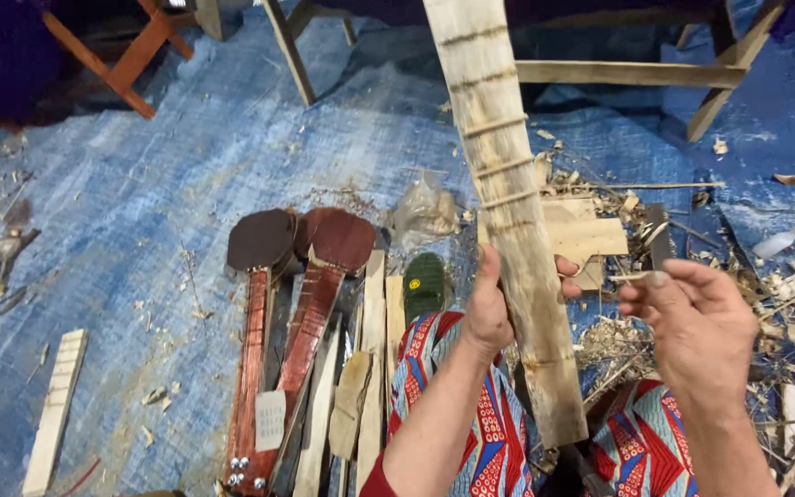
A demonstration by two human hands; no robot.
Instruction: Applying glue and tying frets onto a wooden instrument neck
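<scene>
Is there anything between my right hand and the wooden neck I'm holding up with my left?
Nothing visible. The right hand, pinching a thin sliver, is just right of the neck, with only open air between them. The left hand grips the neck from its other side.

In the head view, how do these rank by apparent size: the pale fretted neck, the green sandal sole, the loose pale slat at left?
1. Pale fretted neck, but nearest the camera.
2. Loose pale slat.
3. Green sandal sole.

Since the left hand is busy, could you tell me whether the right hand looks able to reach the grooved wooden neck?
Probably yes: the right hand hovers just beside the neck, nothing between them.
</scene>
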